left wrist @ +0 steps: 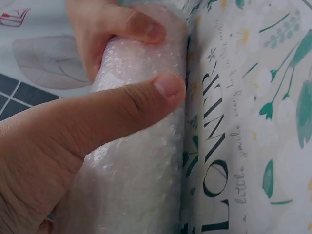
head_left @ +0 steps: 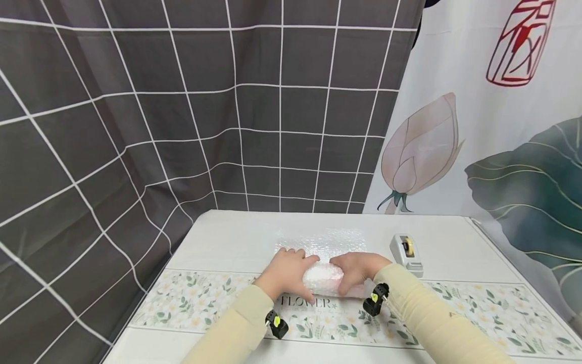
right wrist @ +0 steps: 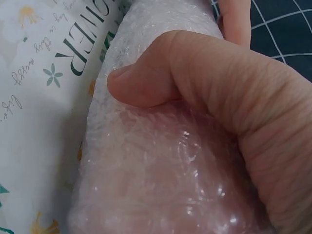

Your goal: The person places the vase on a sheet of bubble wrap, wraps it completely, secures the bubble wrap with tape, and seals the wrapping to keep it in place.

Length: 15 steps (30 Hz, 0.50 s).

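A bubble-wrapped roll (head_left: pixel 320 279) lies crosswise on the table, whitish with a pink tint showing through toward its right end. What is inside the wrap cannot be made out. My left hand (head_left: pixel 288 273) grips its left part, thumb across the near side. Around the right part curls my right hand (head_left: pixel 359 270), its thumb pressing into the plastic in the right wrist view. Most fingers of both hands are hidden behind the roll in the wrist views. Beyond the roll, a flat stretch of clear bubble wrap (head_left: pixel 327 240) spreads over the white tabletop.
To the right of the hands stands a white tape dispenser (head_left: pixel 406 255) with a yellow part. A floral printed strip (head_left: pixel 195 298) crosses the white table (head_left: pixel 236 230). Dark grid-patterned cloth (head_left: pixel 259 116) hangs behind and at left; a lotus-printed curtain (head_left: pixel 436 151) hangs at right.
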Available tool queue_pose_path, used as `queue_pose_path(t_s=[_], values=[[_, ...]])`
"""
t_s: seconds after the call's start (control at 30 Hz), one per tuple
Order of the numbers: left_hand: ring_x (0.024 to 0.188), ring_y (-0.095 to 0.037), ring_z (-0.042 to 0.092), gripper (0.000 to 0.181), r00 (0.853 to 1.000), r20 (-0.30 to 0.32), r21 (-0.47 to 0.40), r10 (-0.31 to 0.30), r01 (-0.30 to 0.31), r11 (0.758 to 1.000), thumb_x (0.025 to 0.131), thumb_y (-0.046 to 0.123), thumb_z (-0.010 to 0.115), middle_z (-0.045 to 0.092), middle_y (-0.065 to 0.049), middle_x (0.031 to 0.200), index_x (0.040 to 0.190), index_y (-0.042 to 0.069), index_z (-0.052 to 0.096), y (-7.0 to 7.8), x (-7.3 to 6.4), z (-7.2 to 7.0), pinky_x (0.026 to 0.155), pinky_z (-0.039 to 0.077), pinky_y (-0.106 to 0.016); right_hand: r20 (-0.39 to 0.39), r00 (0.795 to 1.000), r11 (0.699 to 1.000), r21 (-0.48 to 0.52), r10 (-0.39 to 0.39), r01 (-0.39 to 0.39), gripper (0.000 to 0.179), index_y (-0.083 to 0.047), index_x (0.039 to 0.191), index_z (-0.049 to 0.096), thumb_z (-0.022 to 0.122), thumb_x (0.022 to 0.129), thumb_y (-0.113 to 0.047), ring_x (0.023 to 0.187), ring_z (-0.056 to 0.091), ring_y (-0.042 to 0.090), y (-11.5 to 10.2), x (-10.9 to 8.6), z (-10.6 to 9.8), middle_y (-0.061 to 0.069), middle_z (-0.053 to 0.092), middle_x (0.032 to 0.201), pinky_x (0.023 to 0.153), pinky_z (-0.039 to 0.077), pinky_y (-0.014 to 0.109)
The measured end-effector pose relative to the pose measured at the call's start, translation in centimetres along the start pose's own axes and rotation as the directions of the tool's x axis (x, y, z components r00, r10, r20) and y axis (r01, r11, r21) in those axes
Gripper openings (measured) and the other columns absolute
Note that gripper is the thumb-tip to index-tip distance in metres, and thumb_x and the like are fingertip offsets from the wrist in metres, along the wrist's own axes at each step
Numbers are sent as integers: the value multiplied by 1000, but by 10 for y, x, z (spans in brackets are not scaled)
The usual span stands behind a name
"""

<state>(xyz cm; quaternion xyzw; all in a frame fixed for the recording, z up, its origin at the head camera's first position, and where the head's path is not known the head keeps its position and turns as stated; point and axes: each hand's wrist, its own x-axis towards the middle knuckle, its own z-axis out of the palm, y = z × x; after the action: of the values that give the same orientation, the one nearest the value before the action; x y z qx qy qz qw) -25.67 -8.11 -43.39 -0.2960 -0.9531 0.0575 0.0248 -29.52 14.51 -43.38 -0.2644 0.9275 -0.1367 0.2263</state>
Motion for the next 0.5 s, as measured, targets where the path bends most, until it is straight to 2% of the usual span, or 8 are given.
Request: queue_pose_path(t_s=[0.13,0.23,0.37,0.5], values=[[98,-21,65,100,1000,11,-2,9,-8,1000,58,72,83,68,2,116,145,33,51,4,3,4,89,51,-40,12,1000,999,31,-14,14,74,-19,125,64,84,54,-25,98,62,16,0,-1,-1,-9,67,105,97,48,45],[89,-17,65,89,1000,0,-18,15,-15,1000,60,60,87,69,5,105,138,33,55,4,6,9,79,52,-36,7,1000,999,25,-29,29,71,-19,123,63,83,55,-26,96,62,15,-1,-2,0,-9,67,103,95,49,44],[81,-14,63,74,998,-46,-30,42,-43,999,60,49,87,67,8,95,126,31,59,3,9,15,70,52,-34,-17,999,999,-18,-37,37,70,-17,121,63,83,56,-30,92,62,15,-2,-4,1,-9,66,100,92,50,43],[79,-13,63,72,997,-65,-27,46,-48,998,60,48,86,67,8,94,124,30,59,4,10,19,69,51,-34,-39,999,999,-41,-32,30,74,-16,124,60,84,56,-33,91,62,16,-3,-9,2,-6,67,100,89,52,44]])
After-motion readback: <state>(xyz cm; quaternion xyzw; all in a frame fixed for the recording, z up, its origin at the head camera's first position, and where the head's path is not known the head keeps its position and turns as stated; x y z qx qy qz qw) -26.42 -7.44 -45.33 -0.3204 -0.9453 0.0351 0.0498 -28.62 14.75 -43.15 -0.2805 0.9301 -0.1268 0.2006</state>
